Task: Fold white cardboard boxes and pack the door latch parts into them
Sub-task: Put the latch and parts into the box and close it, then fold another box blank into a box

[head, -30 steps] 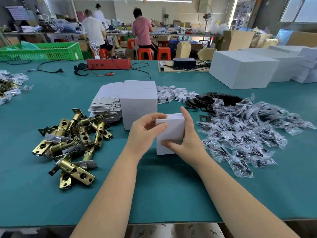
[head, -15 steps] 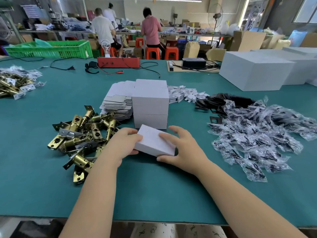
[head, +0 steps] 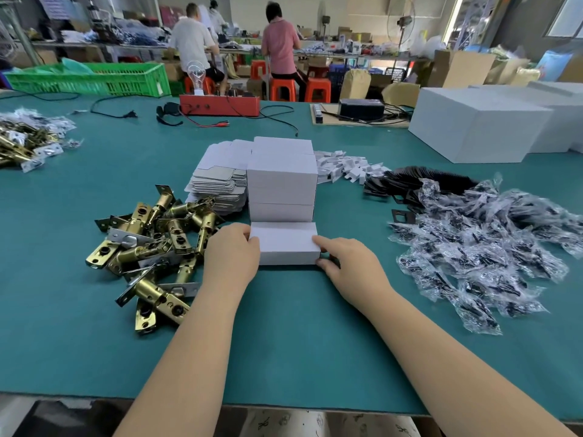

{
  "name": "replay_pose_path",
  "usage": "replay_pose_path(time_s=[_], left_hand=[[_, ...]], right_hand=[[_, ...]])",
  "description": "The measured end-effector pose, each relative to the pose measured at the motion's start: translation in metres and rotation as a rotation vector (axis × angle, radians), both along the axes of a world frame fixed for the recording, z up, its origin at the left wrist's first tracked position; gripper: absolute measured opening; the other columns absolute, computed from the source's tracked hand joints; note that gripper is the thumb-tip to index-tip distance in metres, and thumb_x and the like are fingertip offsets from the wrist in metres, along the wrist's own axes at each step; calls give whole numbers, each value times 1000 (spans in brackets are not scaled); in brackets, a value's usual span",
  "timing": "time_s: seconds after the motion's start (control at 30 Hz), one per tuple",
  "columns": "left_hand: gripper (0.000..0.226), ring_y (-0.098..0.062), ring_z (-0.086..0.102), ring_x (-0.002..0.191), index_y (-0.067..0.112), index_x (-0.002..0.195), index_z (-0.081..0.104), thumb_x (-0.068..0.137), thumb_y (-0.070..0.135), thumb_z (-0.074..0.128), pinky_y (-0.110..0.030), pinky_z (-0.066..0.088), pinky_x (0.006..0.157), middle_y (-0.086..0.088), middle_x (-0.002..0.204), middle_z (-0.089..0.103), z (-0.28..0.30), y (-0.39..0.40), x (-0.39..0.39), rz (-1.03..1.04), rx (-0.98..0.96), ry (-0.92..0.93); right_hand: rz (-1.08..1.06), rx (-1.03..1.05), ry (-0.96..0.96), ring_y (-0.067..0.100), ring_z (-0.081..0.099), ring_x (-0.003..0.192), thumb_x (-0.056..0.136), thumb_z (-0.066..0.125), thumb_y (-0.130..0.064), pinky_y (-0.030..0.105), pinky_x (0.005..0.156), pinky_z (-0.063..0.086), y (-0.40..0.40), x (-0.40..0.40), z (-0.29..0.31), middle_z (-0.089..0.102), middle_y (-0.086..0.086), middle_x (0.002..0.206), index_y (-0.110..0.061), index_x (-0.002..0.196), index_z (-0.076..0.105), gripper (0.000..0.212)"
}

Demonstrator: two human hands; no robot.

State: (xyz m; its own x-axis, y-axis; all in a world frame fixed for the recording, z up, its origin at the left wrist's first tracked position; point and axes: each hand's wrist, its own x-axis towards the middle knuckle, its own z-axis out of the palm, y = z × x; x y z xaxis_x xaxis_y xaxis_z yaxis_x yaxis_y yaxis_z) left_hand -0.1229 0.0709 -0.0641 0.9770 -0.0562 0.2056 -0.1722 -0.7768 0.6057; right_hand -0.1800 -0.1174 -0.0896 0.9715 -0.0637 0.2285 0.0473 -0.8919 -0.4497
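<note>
A small closed white cardboard box (head: 285, 244) lies flat on the green table, pushed against the foot of a stack of folded white boxes (head: 281, 176). My left hand (head: 232, 258) grips its left end and my right hand (head: 350, 268) grips its right end. A heap of brass door latches (head: 151, 238) lies just left of my left hand. Behind it sits a pile of flat unfolded box blanks (head: 217, 181). Clear plastic bags with dark small parts (head: 482, 247) spread out to the right.
Black strike plates (head: 419, 181) and small white card pieces (head: 347, 165) lie behind the bags. Large white cartons (head: 473, 124) stand at the back right. A red tester box (head: 219, 105), cables and a green crate (head: 88, 78) are far back. More latches (head: 19, 143) lie at the far left. People work beyond.
The box was held upright in both hands, then tipped over; now it lies flat on the table against the stack, both hands still on its ends.
</note>
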Motion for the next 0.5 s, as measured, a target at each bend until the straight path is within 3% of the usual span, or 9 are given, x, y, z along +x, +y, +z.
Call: replay_pose_path(time_s=[0.1, 0.17, 0.23, 0.33, 0.4, 0.5], left_hand=[[16, -30, 52, 77, 9, 74, 51, 90, 8, 47, -34, 37, 64, -17, 83, 59, 2, 0, 3, -27, 76, -24], [21, -31, 58, 91, 16, 96, 65, 91, 9, 46, -34, 42, 70, -10, 102, 67, 10, 0, 13, 11, 145, -69], [35, -30, 56, 99, 19, 121, 62, 92, 9, 44, -35, 40, 71, -8, 117, 65, 24, 0, 32, 89, 161, -153], [41, -35, 49, 112, 13, 127, 55, 89, 2, 45, -40, 40, 75, -14, 121, 60, 45, 1, 72, 193, 113, -225], [40, -36, 43, 119, 6, 130, 49, 90, 6, 47, -45, 42, 85, -19, 126, 53, 53, 5, 101, 265, 136, -155], [54, -36, 37, 126, -1, 135, 42, 93, 32, 51, -46, 37, 99, -21, 136, 43, 51, 13, 134, 362, 235, 54]], right_hand=[[36, 8, -3, 20, 44, 115, 96, 53, -26, 30, 94, 37, -3, -1, -2, 57, -4, 129, -26, 141, 44, 46], [87, 13, 28, 17, 39, 119, 95, 53, -33, 27, 99, 32, -5, -4, -3, 49, -7, 136, -28, 145, 37, 53], [112, -5, 40, 15, 35, 121, 94, 52, -39, 25, 103, 27, -5, -4, -4, 45, -8, 138, -29, 148, 31, 58], [95, -74, 26, 16, 36, 118, 96, 47, -45, 24, 100, 27, -2, -3, -4, 48, -5, 131, -30, 148, 29, 57], [49, -106, -8, 17, 39, 111, 95, 45, -50, 25, 94, 31, 2, 0, -4, 53, -4, 119, -32, 145, 34, 54], [-39, -160, -41, 19, 44, 107, 92, 47, -55, 28, 86, 37, 10, 6, -2, 57, -3, 109, -30, 136, 43, 50]])
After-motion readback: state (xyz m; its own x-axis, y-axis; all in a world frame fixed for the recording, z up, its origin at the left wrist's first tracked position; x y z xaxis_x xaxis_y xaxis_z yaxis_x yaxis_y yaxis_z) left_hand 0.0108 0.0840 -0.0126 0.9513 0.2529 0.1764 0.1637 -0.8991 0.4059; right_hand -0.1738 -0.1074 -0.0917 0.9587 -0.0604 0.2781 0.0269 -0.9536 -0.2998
